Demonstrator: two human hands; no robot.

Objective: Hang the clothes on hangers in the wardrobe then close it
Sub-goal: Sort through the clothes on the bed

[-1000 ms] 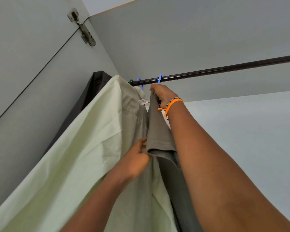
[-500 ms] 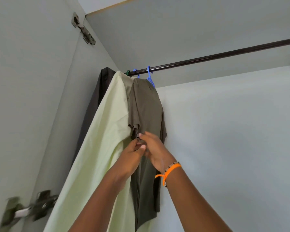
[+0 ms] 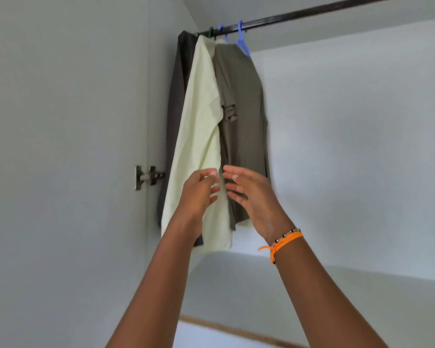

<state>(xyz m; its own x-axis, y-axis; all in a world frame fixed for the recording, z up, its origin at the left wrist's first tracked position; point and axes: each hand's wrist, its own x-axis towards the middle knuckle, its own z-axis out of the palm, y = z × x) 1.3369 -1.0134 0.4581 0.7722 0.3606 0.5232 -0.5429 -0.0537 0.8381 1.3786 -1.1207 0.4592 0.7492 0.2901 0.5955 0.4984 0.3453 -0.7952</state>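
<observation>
Three garments are hanging side by side at the left end of a dark metal wardrobe rod (image 3: 312, 13): a dark charcoal garment (image 3: 177, 101) nearest the left wall, a pale yellow-green shirt (image 3: 199, 136) in the middle, and an olive-grey short-sleeved T-shirt (image 3: 244, 116) on the right, on a blue plastic hanger (image 3: 242, 43). Two more hanger hooks are showing on the rod, one green (image 3: 210, 31) and one blue (image 3: 221, 30). The left hand (image 3: 199, 192) and right hand (image 3: 251, 194) are hovering in front of the hems with fingers loosely spread, gripping nothing; the blur is hiding whether the fingertips are brushing the cloth. An orange cord bracelet (image 3: 284, 241) is circling the right wrist. A metal door hinge (image 3: 147, 177) is sitting on the left.
</observation>
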